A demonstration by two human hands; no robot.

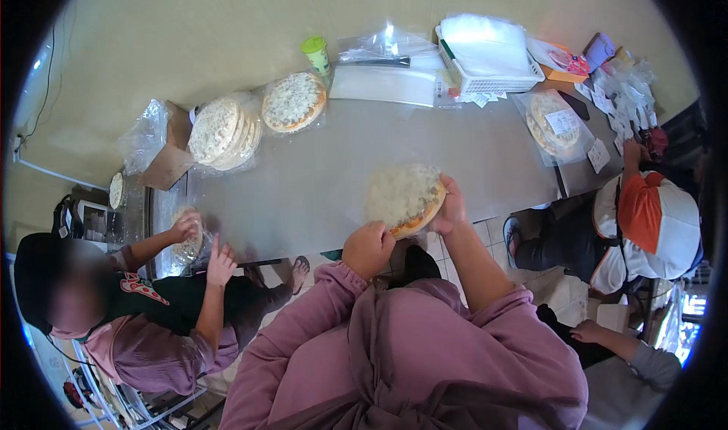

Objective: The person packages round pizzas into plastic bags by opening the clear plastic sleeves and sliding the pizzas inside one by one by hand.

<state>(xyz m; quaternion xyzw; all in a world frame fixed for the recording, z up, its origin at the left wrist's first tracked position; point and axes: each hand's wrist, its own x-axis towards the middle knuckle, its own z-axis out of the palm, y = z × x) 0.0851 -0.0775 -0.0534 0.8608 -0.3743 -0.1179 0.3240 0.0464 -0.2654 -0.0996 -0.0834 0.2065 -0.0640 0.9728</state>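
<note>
A round pizza topped with pale shreds (406, 200) is held above the front edge of the grey table (326, 180), partly inside clear plastic. My left hand (368, 248) grips its near left edge with the fingers closed. On the right side, my right hand (452, 205) holds the rim, fingers curled round it. The brown crust shows between the two hands. To the back left lie a stack of wrapped pizzas (220, 133) and a single wrapped pizza (294, 102).
A green cup (315, 54), plastic sheets (383, 85) and a white basket (497, 83) line the back. Labelled wrapped pizzas (553, 123) lie right. A co-worker (159, 293) handles a wrapped pizza at left; other people (644, 210) are at right. A cardboard box (168, 161) sits left.
</note>
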